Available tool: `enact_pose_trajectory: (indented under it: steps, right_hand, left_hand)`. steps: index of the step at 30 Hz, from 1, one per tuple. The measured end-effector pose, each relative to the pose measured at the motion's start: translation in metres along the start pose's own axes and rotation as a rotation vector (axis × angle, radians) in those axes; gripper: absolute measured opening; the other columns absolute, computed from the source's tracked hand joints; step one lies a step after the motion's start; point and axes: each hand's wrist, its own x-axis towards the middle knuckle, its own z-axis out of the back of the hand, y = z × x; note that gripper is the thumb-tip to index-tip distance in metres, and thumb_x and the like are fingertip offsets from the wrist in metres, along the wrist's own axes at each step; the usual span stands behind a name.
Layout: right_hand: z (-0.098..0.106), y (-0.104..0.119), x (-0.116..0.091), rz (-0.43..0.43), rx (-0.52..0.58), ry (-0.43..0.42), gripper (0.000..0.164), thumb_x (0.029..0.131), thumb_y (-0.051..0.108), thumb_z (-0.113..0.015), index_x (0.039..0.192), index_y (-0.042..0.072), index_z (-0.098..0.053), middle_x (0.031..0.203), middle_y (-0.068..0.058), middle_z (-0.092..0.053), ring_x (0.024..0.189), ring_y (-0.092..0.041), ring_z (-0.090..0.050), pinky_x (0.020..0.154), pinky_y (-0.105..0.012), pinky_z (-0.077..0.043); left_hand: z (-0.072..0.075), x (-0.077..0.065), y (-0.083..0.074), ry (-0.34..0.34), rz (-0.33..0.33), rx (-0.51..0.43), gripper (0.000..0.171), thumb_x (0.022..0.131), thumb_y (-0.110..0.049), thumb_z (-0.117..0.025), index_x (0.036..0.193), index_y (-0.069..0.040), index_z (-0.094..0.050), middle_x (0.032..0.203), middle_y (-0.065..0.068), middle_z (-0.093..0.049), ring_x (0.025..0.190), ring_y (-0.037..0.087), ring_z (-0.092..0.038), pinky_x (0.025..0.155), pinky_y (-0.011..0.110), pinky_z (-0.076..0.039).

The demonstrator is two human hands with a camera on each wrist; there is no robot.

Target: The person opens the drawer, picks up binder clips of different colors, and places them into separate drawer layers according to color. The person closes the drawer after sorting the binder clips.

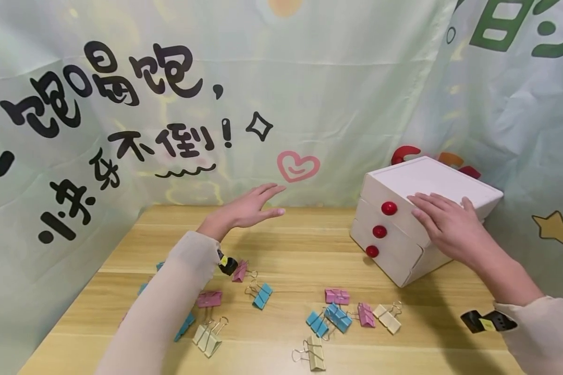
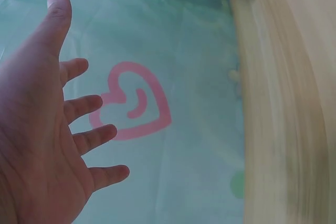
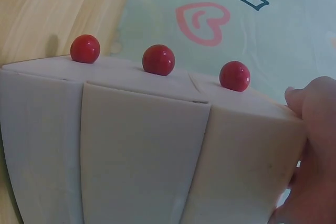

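Note:
A small white cabinet (image 1: 431,177) with three stacked drawers stands at the table's back right, a round red knob (image 1: 389,208) on each drawer front. My right hand (image 1: 450,224) lies at its upper front edge, fingers mostly straight and reaching over the top. In the right wrist view the drawers' side fills much of the picture, and that hand (image 3: 320,145) is at the top-drawer end. My left hand (image 1: 248,208) hovers over the back of the table, holding nothing. Its fingers are spread and the palm (image 2: 42,145) shows bare in the left wrist view.
Several binder clips in pink, blue and cream lie scattered on the wooden table (image 1: 305,239), among them a blue clip (image 1: 262,297) and a cream clip (image 1: 316,354). My left sleeve (image 1: 164,307) covers part of them. A printed cloth (image 1: 244,67) hangs behind the table.

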Motion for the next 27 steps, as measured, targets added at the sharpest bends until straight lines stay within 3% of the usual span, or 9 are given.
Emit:
enact_pose_trajectory:
  steps: [12, 20, 27]
  right_hand:
    - [0.005, -0.003, -0.001, 0.02, 0.056, 0.013, 0.043, 0.104, 0.026, -0.047, 0.14, 0.004, -0.051, 0.142, -0.026, -0.047, 0.133, -0.049, -0.034, 0.108, -0.071, -0.001]
    - [0.006, 0.001, 0.002, 0.07, 0.119, 0.021, 0.042, 0.103, 0.025, -0.05, 0.141, 0.006, -0.052, 0.142, -0.025, -0.047, 0.134, -0.047, -0.034, 0.11, -0.068, 0.001]
    - [0.004, 0.004, 0.004, 0.109, 0.177, 0.027, 0.042, 0.102, 0.024, -0.053, 0.14, 0.007, -0.054, 0.143, -0.024, -0.048, 0.135, -0.046, -0.034, 0.111, -0.066, 0.002]
  left_hand:
    - [0.006, 0.038, -0.035, -0.024, -0.087, -0.049, 0.075, 0.092, -0.072, -0.039, 0.156, -0.04, -0.016, 0.161, 0.002, -0.019, 0.147, 0.025, -0.018, 0.116, 0.05, -0.02]
    - [0.01, 0.057, -0.052, -0.018, -0.101, -0.049, 0.077, 0.092, -0.072, -0.041, 0.156, -0.036, -0.02, 0.162, 0.0, -0.015, 0.148, 0.02, -0.015, 0.116, 0.049, -0.019]
    - [0.014, 0.07, -0.068, -0.03, -0.142, -0.007, 0.074, 0.094, -0.068, -0.042, 0.155, -0.03, -0.027, 0.161, 0.004, -0.02, 0.146, 0.031, -0.019, 0.114, 0.054, -0.022]
